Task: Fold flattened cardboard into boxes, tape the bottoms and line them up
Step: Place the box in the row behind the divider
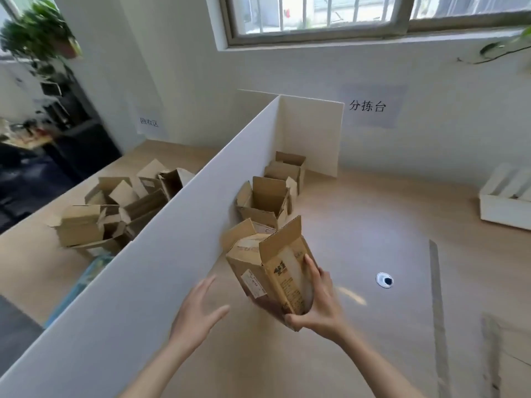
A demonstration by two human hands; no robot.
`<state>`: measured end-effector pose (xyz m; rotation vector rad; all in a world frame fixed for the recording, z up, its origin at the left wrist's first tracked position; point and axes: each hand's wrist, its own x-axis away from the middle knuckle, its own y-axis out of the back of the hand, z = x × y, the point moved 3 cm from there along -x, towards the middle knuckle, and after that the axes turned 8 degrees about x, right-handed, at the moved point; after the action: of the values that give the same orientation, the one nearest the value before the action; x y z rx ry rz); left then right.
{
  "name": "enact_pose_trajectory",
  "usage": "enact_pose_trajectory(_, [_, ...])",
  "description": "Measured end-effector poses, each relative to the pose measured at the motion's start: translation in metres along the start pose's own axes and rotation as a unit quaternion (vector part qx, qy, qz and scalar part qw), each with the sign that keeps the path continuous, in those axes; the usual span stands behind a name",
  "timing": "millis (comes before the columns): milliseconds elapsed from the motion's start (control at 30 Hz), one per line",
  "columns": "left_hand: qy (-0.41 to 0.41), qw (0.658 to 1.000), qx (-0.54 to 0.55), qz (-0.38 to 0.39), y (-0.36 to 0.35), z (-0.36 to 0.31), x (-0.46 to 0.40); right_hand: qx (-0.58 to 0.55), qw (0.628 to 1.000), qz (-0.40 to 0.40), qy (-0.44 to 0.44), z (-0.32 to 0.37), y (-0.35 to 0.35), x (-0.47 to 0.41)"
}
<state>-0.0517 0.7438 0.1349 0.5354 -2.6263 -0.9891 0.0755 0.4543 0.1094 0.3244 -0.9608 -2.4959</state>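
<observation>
Box tilted in right hand.
Thumb and fingers clamp its lower corner; left hand hovers just beside it, fingers spread apart.

Soft window daylight (blurred edges)

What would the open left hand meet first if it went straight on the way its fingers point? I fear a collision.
Probably the cardboard box held by the right hand; the left hand points toward its lower side, though depth is unclear.

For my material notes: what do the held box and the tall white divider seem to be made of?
Held box: brown corrugated cardboard, matte, with a raw edge on the open flap. White divider: a thin, smooth, matte sheet, perhaps foam board or plastic; I cannot tell which.
</observation>
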Motion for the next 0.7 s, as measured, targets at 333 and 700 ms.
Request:
enact_pose_trajectory(333, [-0.093, 0.989, -0.112, 0.041, -0.027, 0.003, -0.129, 0.027, 0.997, 0.065, 0.008, -0.058, -0.059, -0.110])
enact_pose_trajectory(700, [-0.145, 0.947, -0.252, 0.137, -0.080, -0.013, -0.203, -0.009, 0.993, 0.056, -0.099, -0.084, -0.085, -0.144])
